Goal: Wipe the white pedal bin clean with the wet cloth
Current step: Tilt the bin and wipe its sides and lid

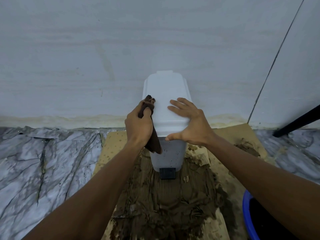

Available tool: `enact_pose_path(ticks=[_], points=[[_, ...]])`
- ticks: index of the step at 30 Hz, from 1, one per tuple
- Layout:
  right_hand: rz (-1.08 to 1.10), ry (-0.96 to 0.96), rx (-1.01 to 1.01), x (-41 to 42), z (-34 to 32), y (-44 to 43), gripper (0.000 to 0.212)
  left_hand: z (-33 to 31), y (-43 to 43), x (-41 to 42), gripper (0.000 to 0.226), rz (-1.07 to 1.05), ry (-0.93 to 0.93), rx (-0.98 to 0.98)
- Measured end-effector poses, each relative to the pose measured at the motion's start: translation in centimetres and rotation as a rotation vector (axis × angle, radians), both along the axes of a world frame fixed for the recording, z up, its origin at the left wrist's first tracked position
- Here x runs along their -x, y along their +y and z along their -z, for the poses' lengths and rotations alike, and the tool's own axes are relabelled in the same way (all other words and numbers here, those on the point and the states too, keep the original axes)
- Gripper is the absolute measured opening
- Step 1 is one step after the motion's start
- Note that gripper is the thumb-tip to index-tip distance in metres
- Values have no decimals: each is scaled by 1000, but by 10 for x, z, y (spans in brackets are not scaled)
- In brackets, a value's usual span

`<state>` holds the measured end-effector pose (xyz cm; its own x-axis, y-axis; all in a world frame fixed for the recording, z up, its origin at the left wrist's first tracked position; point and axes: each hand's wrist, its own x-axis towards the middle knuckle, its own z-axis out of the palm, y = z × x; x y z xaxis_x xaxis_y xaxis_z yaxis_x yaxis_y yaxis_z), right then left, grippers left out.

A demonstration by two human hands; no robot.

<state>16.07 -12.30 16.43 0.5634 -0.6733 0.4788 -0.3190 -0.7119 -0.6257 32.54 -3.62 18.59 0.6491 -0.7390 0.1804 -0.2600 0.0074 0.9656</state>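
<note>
The white pedal bin (165, 89) stands against the wall, lid closed, with its black pedal (167, 173) at the bottom front. Dark specks dot its front face below the lid. My left hand (137, 126) grips a dark brown wet cloth (153, 135) at the lid's left edge; the cloth's tail hangs down over the bin's front left corner. My right hand (189, 122) lies flat on the right side of the lid, fingers spread, thumb under the lid's front rim.
The bin stands on a sheet of cardboard (114, 144) smeared with wet brown mud (169, 205) in front of it. A blue bucket (247, 213) sits at the lower right. A black bar (297, 122) leans at the right. Marble-patterned floor (43, 170) lies on both sides.
</note>
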Motion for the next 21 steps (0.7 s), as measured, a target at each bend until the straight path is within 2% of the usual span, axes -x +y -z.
enact_pose_path(ticks=[11,17,21], points=[[-36,20,-38,14,-16,30,99,-9,33,13,27,-47,97,30],[-61,46,-87,35,-35,58,99,-19,60,29,27,-20,83,2],[-38,-22,-101,43,-30,89,98,-24,81,34,28,-1,36,-20]])
